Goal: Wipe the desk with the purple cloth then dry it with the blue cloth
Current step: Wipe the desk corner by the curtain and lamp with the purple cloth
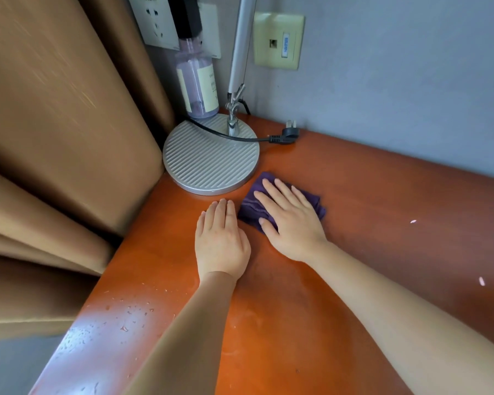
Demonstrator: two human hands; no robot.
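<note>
Purple cloth (pixel 280 205) lies pinned under flat right hand (pixel 291 220) fingers; left hand (pixel 221 240) rests relaxed beside. Sweep past fingertips, skirt lamp base (pixel 211 158).

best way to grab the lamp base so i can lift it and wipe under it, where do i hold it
Take the lamp base by its thick rim on the near edge, coming from the front where the left hand rests flat on the desk. The ribbed top is flat and offers no hold. The curtain crowds its left side, and the cord and pole sit at the back.
</note>
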